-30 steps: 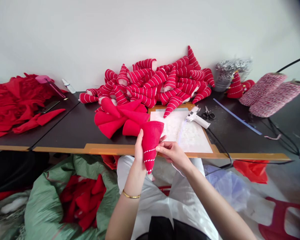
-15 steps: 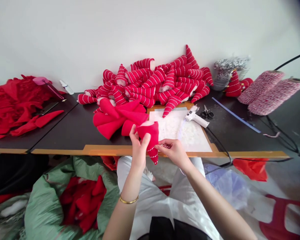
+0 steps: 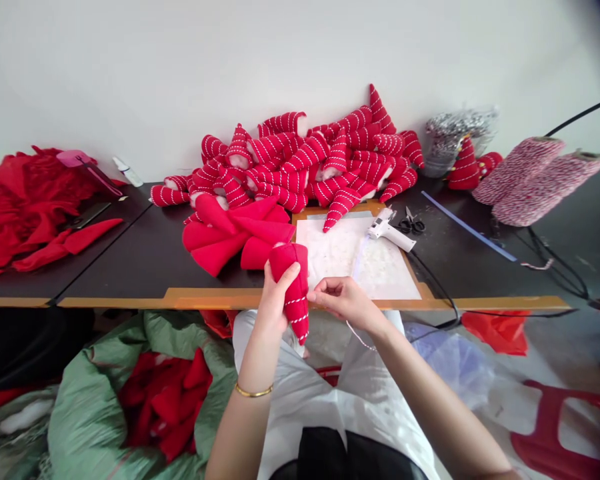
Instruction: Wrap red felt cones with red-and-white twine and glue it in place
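Note:
My left hand [image 3: 274, 297] is wrapped round a stuffed red felt cone [image 3: 296, 283], its narrow tip pointing down and its wide end up. Red-and-white twine circles the lower part of the cone; the upper part is plain red. At the cone's right side, my right hand [image 3: 343, 300] pinches the twine [image 3: 359, 337], whose loose length hangs below the fingers. A white glue gun [image 3: 391, 232] lies on a white sheet [image 3: 330, 253] just beyond my right hand. Plain red cones [image 3: 220, 243] lie beyond my left hand.
Twine-wrapped cones [image 3: 300, 157] are heaped against the wall. Scissors [image 3: 412, 223], a blue-white stick [image 3: 467, 225] and two twine spools [image 3: 545, 183] are to the right. Red fabric [image 3: 25, 207] is piled at left. A green sack [image 3: 87, 400] with red pieces stands below the table edge.
The cone has turned in my left hand, and more twine rows show around its lower part. My right hand stays close beside it, with the twine now hanging in view.

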`<action>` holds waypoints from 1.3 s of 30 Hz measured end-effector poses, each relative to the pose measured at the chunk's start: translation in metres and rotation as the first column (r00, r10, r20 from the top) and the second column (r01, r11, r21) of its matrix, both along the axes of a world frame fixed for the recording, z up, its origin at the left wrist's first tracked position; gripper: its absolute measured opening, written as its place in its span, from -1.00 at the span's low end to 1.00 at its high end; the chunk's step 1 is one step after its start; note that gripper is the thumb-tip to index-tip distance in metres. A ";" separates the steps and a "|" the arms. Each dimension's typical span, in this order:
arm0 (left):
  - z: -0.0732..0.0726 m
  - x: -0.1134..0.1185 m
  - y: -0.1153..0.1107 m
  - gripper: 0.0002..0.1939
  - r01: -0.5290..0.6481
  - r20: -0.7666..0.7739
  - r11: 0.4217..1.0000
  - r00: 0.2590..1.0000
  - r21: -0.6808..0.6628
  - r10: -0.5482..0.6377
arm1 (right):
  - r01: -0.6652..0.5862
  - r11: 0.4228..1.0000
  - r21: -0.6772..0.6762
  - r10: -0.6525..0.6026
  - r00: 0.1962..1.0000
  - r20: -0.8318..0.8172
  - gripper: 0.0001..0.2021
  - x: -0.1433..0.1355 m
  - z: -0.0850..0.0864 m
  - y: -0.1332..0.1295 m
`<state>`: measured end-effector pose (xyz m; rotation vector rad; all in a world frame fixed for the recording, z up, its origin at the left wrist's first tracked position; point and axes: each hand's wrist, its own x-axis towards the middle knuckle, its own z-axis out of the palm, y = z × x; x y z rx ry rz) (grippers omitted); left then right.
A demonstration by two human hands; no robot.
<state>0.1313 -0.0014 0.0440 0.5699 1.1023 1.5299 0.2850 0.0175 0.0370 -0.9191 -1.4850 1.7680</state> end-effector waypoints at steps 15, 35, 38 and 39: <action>0.012 0.005 -0.001 -0.41 0.246 0.564 0.965 0.811 -0.090 -0.154 | -0.011 0.959 -0.283 -0.047 0.980 -0.195 -0.50 -0.010 -0.016 -0.001; 0.003 0.023 0.002 -0.33 0.119 0.393 0.992 0.914 -0.034 -0.096 | -0.067 0.917 -0.392 -0.064 0.947 -0.313 -0.54 -0.015 -0.020 -0.005; 0.001 0.021 0.002 -0.33 0.096 0.356 0.994 0.932 -0.048 -0.073 | -0.013 0.927 -0.374 -0.109 0.947 -0.303 -0.55 -0.014 -0.018 -0.004; 0.000 0.020 0.002 -0.36 0.066 0.336 0.997 0.941 -0.045 -0.048 | 0.042 0.945 -0.324 -0.134 0.954 -0.268 -0.56 -0.013 -0.017 -0.004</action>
